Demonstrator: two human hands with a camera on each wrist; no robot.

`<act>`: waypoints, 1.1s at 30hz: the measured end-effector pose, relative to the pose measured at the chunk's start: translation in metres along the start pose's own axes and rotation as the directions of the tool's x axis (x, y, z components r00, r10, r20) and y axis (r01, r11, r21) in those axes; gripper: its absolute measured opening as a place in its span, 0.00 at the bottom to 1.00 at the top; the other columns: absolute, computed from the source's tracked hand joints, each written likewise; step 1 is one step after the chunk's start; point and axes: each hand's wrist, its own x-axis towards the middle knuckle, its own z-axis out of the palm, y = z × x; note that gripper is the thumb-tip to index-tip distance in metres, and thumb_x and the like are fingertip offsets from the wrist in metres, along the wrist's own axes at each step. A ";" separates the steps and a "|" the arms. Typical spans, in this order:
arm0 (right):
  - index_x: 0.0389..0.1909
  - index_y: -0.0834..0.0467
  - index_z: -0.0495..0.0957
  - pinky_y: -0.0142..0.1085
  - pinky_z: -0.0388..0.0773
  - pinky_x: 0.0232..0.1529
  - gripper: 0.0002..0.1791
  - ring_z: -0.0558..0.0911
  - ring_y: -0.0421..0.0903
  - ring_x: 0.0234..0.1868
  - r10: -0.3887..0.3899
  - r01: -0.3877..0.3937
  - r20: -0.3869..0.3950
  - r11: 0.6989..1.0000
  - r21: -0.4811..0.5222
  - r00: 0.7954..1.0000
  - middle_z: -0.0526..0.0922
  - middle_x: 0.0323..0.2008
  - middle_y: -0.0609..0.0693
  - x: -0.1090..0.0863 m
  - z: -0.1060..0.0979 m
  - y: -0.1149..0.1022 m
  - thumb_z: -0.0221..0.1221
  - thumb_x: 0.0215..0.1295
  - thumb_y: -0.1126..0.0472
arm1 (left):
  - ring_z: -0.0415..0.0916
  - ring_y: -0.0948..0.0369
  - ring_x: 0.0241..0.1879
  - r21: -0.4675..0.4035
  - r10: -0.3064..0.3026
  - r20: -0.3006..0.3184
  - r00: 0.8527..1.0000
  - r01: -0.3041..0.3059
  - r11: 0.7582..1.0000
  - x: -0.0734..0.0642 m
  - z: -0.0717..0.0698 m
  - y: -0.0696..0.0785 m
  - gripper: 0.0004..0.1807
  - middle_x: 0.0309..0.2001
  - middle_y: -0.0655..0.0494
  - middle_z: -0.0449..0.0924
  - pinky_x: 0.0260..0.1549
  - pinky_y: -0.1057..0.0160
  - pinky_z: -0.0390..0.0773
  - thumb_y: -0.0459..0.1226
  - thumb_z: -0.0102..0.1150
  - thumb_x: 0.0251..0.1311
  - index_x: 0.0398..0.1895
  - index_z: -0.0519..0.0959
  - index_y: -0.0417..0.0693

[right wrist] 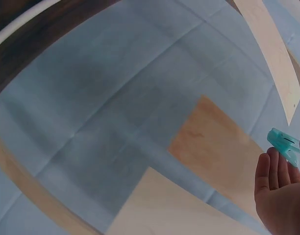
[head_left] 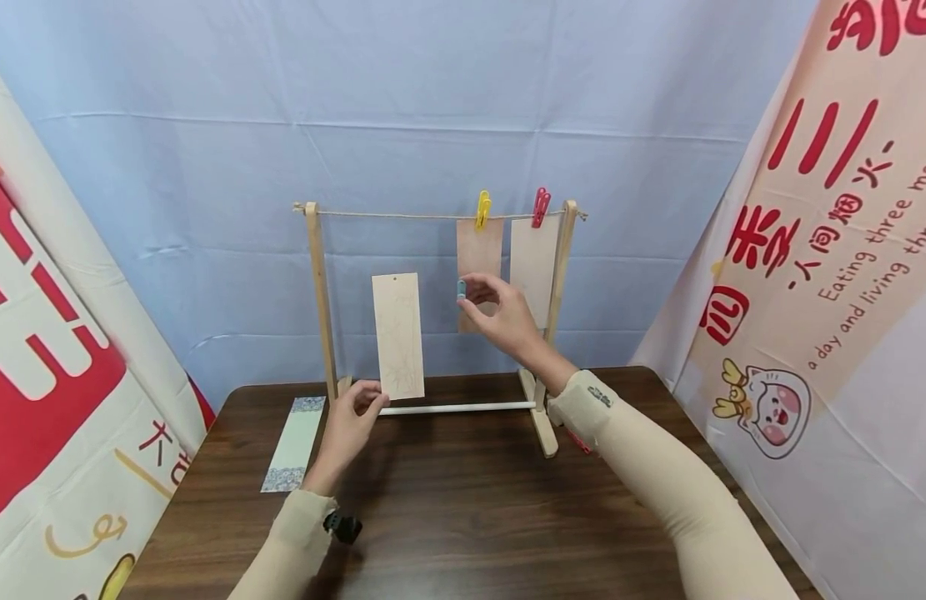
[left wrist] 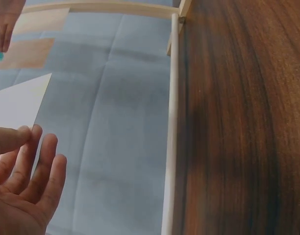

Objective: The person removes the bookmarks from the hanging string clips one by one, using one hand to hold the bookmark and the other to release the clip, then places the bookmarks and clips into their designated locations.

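Here, the left grip (head_left: 352, 422) pinches a card's (head_left: 398, 336) bottom edge, the right grip (head_left: 506, 317) a clip (head_left: 461, 290), open room between.

With our left hand (head_left: 348, 427) we pinch a tall, narrow, pale card (head_left: 398, 337) at its lower left corner, between thumb and fingertips. It stands nearly upright, its top leaning slightly left, well below the string (head_left: 391, 216) and apart from it. We see a small hole near its top edge and faint lines across its face. In our right hand (head_left: 503, 315) we pinch a see-through teal peg (right wrist: 284, 143) between thumb and fingers. It is apart from the card, right of its upper part in the head view.
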 end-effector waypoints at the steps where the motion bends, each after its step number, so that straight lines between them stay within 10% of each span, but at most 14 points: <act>1: 0.61 0.73 0.79 0.59 0.83 0.54 0.20 0.85 0.64 0.48 0.004 -0.004 0.003 1.000 0.001 1.000 0.85 0.47 0.69 -0.001 0.000 0.004 0.67 0.70 0.74 | 0.84 0.55 0.41 0.003 0.005 -0.006 1.000 -0.005 1.000 -0.001 0.000 -0.001 0.08 0.41 0.48 0.89 0.43 0.64 0.80 0.33 0.68 0.73 0.50 0.85 0.42; 33: 0.57 0.74 0.80 0.62 0.82 0.52 0.19 0.85 0.66 0.45 0.023 -0.025 -0.057 0.999 -0.026 0.998 0.86 0.44 0.68 -0.052 0.007 0.034 0.69 0.66 0.77 | 0.87 0.54 0.43 0.076 -0.074 -0.003 0.997 0.074 0.994 -0.027 -0.009 -0.019 0.08 0.41 0.52 0.89 0.48 0.59 0.83 0.33 0.68 0.74 0.51 0.85 0.43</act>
